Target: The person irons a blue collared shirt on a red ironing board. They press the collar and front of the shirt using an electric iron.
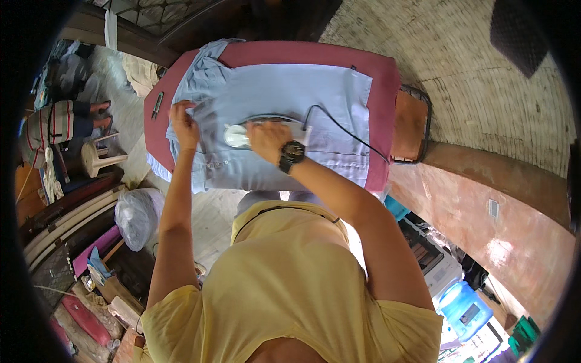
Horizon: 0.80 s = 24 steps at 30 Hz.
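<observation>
A light blue shirt (290, 91) lies spread over the dark red ironing board (345, 55), with its crumpled part bunched at the far left. My right hand (268, 139), with a black watch on the wrist, is closed round the handle of a white iron (235, 136). The iron rests on the middle of the shirt, its rounded white end toward the left. At the shirt's left side, my left hand (184, 126) has its fingers curled at the cloth, apparently gripping it. A row of buttons shows on the near part of the shirt.
The iron's black cord (345, 134) runs right over the board's edge. A small dark green tool (157, 104) lies on the board's left end. Also around are a plastic stool (97, 158), a seated person's legs, a plastic bag (136, 215) and a blue water jug (463, 311).
</observation>
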Available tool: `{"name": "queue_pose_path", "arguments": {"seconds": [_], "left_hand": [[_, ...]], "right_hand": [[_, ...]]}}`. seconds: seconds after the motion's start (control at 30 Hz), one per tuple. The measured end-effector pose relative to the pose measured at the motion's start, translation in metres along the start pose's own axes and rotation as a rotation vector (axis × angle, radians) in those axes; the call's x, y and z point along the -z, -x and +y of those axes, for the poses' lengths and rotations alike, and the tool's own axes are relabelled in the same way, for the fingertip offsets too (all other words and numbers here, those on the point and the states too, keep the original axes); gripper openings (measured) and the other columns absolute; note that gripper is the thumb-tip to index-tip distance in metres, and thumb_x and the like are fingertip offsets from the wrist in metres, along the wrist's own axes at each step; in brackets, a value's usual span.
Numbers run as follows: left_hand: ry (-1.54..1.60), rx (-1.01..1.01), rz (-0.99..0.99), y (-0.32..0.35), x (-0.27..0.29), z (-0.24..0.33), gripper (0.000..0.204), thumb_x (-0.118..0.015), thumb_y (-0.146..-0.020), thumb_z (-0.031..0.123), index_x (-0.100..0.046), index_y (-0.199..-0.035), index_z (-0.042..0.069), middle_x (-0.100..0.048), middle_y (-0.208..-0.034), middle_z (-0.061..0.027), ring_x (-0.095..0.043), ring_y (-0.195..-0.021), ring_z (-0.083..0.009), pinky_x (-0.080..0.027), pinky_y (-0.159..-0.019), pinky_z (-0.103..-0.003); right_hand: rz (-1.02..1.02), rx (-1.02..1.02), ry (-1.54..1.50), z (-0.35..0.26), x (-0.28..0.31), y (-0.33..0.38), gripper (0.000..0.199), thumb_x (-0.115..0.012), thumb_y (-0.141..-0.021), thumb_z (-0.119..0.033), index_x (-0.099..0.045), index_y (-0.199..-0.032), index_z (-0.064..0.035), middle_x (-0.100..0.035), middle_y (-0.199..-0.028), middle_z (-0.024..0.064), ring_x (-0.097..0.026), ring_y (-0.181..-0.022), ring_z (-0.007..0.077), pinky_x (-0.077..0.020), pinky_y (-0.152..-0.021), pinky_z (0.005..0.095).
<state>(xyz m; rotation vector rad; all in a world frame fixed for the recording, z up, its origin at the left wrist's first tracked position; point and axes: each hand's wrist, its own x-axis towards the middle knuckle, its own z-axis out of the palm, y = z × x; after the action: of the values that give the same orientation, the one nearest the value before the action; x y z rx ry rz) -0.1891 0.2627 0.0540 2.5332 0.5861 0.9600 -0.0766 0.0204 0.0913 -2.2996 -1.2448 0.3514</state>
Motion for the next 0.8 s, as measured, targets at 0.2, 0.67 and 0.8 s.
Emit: {"name": "queue_pose_path", "arguments": {"seconds": [0.2, 0.67, 0.8], "left_hand": [[0.383, -0.297, -0.142, -0.050, -0.123, 0.109, 0.041, -0.053, -0.075, -0.013, -0.062, -0.111, 0.006, -0.062, -0.113, -0.0146, -0.056, -0.106, -0.0353, -0.046, -0.091, -0.042], [0.447, -0.560, -0.987, -0.128, -0.334, 0.281, 0.018, -0.070, -0.088, 0.019, -0.062, -0.100, 0.009, -0.066, -0.088, -0.0062, -0.063, -0.083, -0.0216, -0.049, -0.077, -0.036], [0.485, -0.371, -1.034, -0.146, -0.327, 0.298, 0.019, -0.069, -0.091, 0.022, -0.061, -0.100, 0.007, -0.062, -0.083, -0.0050, -0.058, -0.079, -0.0147, -0.048, -0.075, -0.032]], "right_hand": [[-0.088, -0.235, 0.091, 0.089, 0.078, 0.075, 0.058, -0.042, -0.100, -0.046, -0.073, -0.073, -0.0054, -0.068, -0.068, 0.0202, -0.068, -0.062, 0.0377, -0.0530, -0.061, 0.0508], [0.123, -0.201, -0.124, 0.059, 0.033, 0.060, 0.067, -0.061, -0.078, -0.072, -0.074, -0.086, -0.0073, -0.071, -0.079, 0.0130, -0.070, -0.073, 0.0296, -0.0541, -0.068, 0.0439], [0.214, -0.120, -0.149, 0.065, 0.024, 0.041, 0.066, -0.063, -0.077, -0.071, -0.070, -0.076, -0.0059, -0.066, -0.065, 0.0136, -0.068, -0.063, 0.0307, -0.0542, -0.060, 0.0432]]}}
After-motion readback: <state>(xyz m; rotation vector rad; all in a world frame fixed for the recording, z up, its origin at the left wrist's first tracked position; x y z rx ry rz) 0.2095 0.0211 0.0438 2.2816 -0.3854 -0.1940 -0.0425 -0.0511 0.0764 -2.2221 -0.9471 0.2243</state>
